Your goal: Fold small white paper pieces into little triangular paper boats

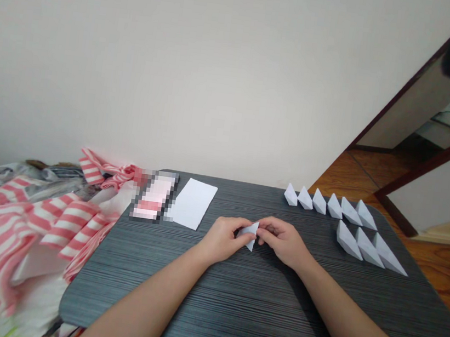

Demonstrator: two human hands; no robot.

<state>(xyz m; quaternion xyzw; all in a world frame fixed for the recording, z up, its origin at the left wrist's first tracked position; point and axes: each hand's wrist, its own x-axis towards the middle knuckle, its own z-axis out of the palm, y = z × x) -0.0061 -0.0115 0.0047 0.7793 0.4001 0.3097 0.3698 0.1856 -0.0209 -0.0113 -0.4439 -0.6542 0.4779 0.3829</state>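
Head cam: left hand point(222, 240) and right hand point(284, 242) both pinch a folded paper triangle point(250, 234) over the dark table point(232, 302), with neat rows of folded paper wedges point(352, 213) on its right side.

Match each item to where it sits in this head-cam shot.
Items:
1. White paper sheet
2. Small folded paper piece
3. Folded paper units
4. Red-and-white striped plastic bags

Places:
A. Heaped beside the dark table, on its left
B. Pinched between the left hand and the right hand
C. Lined up in two rows at the table's right side
D. Lying flat on the table, left of the hands

Pairs: 1-D, 2-B, 3-C, 4-A
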